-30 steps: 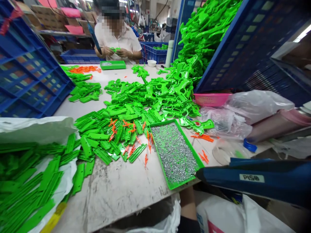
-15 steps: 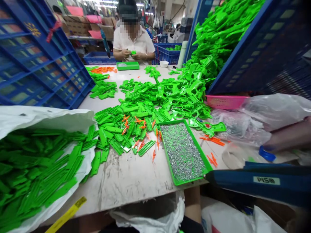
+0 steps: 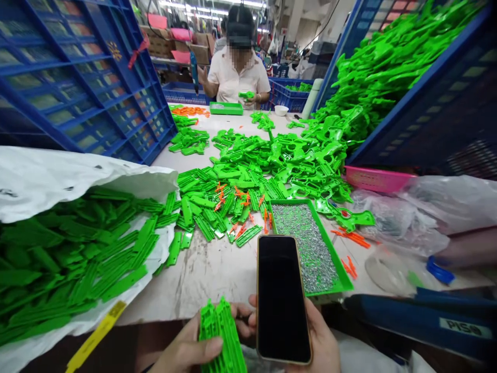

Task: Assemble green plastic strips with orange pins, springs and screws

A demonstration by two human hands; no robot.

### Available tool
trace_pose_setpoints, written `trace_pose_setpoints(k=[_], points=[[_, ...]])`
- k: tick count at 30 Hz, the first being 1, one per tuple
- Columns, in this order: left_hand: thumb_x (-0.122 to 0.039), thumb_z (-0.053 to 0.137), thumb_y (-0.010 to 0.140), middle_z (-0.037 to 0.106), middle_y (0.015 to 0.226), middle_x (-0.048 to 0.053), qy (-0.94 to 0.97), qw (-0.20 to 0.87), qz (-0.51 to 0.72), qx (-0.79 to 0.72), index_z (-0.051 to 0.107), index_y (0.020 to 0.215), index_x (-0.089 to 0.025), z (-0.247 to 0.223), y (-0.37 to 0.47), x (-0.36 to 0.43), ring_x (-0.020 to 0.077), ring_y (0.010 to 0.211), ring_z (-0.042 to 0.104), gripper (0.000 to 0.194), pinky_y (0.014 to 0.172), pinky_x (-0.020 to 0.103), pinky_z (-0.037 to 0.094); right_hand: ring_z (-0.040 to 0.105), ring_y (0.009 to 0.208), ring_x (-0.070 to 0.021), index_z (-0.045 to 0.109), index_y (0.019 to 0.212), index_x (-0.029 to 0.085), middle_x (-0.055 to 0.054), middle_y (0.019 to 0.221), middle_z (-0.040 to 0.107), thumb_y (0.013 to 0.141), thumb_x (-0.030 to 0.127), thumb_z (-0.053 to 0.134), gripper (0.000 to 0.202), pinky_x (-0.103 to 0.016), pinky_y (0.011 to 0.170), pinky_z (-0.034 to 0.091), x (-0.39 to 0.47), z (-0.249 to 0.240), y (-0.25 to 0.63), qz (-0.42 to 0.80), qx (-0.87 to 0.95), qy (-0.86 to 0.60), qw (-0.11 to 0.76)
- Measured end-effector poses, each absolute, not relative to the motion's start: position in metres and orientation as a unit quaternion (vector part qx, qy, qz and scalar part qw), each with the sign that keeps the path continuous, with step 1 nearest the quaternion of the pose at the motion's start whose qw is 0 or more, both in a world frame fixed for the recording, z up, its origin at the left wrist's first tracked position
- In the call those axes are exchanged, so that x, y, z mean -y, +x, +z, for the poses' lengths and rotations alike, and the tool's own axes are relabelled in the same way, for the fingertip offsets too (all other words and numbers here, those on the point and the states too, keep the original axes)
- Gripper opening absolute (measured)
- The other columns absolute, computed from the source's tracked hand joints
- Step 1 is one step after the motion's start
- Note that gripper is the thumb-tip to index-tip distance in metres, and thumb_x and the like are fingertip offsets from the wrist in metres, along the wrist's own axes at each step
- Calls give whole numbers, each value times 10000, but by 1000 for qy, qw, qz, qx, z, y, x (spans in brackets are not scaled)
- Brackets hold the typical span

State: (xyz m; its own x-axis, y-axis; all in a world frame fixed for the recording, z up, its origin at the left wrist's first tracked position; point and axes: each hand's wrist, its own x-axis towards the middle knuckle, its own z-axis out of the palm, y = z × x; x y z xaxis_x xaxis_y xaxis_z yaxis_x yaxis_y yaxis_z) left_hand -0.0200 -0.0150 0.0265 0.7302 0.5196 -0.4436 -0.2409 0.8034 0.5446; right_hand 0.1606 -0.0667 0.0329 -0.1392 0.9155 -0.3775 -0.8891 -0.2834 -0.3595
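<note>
My left hand grips a small stack of flat green plastic strips at the bottom edge of the view. Beside it, my right hand holds a phone with a dark screen, upright over the table's near edge. Just beyond the phone lies a green tray of small metal screws. More green strips and small orange parts are spread across the middle of the table.
A white bag of green strips lies open at left. Green gun-shaped shells spill from a tilted blue crate at right. A blue tool, plastic bags and a pink basket sit right. A person works across the table.
Both my hands have come up into view at the bottom, one with green strips, one with a phone. The view has shifted to the left and downward.
</note>
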Motion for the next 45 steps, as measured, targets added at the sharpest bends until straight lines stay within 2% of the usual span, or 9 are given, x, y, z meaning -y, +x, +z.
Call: trace_pose_setpoints(k=[4, 8, 14, 18, 27, 32, 36, 40, 45], points=[[-229, 660, 646, 621, 1045, 123, 245, 911, 205, -262, 589, 1053, -158, 25, -13, 1, 295, 1020, 523, 420, 872, 394, 374, 569, 907, -274, 638, 966, 97, -134, 965, 621, 695, 521, 522, 516, -411, 901, 357, 75, 31, 170, 733, 33, -318, 601], [-186, 620, 695, 602, 1094, 120, 246, 916, 205, -243, 568, 1096, -179, 25, -7, -8, 293, 1054, 506, 404, 882, 417, 385, 604, 809, -272, 615, 981, 151, -108, 857, 651, 655, 371, 617, 394, -443, 803, 416, 87, 26, 176, 722, 40, -344, 599], [-173, 599, 706, 460, 1283, 135, 236, 936, 185, -184, 506, 1180, -148, 27, 1, -15, 347, 1165, 394, 484, 953, 479, 315, 607, 794, -283, 481, 1100, 178, -97, 832, 654, 543, 170, 703, 600, -457, 746, 428, 93, 19, 173, 704, 53, -403, 583], [-152, 589, 706, 490, 1257, 134, 233, 938, 187, -177, 502, 1184, -126, 26, 2, -14, 332, 1223, 311, 487, 989, 459, 279, 604, 809, -292, 431, 1125, 184, -90, 835, 650, 541, 193, 741, 661, -440, 712, 448, 92, 16, 172, 675, 63, -452, 580], [-132, 585, 712, 536, 1208, 126, 184, 949, 196, -163, 557, 1126, -182, 18, 2, -11, 314, 1154, 419, 418, 951, 477, 312, 558, 923, -327, 404, 1190, 176, -125, 969, 621, 544, 230, 680, 705, -471, 782, 404, 99, 10, 180, 714, 79, -385, 580], [-130, 584, 716, 529, 1215, 123, 189, 951, 184, -162, 573, 1099, -183, 19, 4, -8, 313, 1068, 501, 387, 933, 499, 326, 588, 859, -265, 527, 1110, 237, -70, 975, 622, 710, 465, 559, 462, -439, 809, 409, 94, 5, 182, 710, 37, -363, 602], [-160, 615, 697, 510, 1233, 135, 210, 947, 170, -173, 533, 1150, -162, 28, 6, -4, 334, 1146, 421, 460, 951, 501, 307, 561, 919, -257, 566, 1084, 161, -101, 940, 623, 780, 605, 393, 565, -431, 836, 396, 87, 5, 183, 756, 45, -351, 550], [-222, 678, 643, 530, 1207, 141, 223, 945, 157, -182, 526, 1162, -155, 36, 11, 5, 334, 1158, 405, 544, 969, 485, 284, 520, 992, -255, 586, 1066, 143, -104, 953, 618, 729, 641, 442, 618, -406, 878, 366, 95, 0, 188, 794, 43, -302, 526], [-262, 723, 586, 540, 1195, 130, 236, 943, 136, -192, 564, 1114, -186, 31, 20, 18, 336, 1146, 417, 557, 932, 490, 317, 549, 933, -289, 633, 940, 115, -115, 851, 637, 642, 682, 509, 653, -426, 829, 401, 118, -6, 202, 781, 17, -357, 512]])
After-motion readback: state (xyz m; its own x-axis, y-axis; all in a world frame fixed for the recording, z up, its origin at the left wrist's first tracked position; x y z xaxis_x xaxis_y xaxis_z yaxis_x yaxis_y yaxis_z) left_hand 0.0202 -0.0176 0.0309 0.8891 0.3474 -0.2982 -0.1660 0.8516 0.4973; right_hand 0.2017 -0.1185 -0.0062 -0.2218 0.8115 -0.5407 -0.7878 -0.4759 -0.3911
